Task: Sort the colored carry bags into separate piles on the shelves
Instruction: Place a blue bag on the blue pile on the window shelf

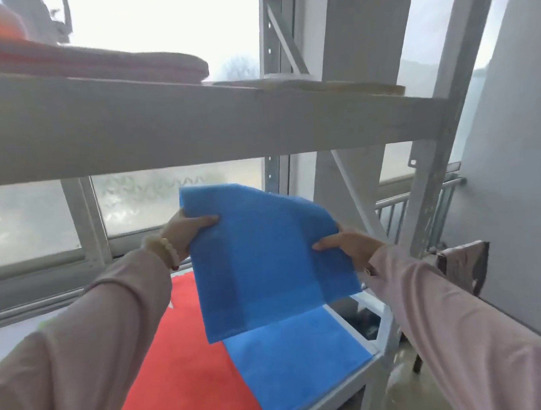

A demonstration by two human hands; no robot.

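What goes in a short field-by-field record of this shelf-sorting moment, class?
Held item: flat blue fabric carry bag, tilted in the air
Left grip: left hand grips its left edge
Right grip: right hand grips its right edge
Below: blue fabric pile beside orange-red fabric pile on grey metal lower shelf
Above: grey metal upper shelf bearing a blurred reddish stack

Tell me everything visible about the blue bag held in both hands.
The blue bag is a flat, folded piece of what looks like non-woven fabric, with a darker overlapping band down its left side. It hangs tilted in the air, below the upper shelf and above the blue pile on the lower shelf. The left hand pinches its left edge, the right hand its right edge; nothing else visibly touches it.
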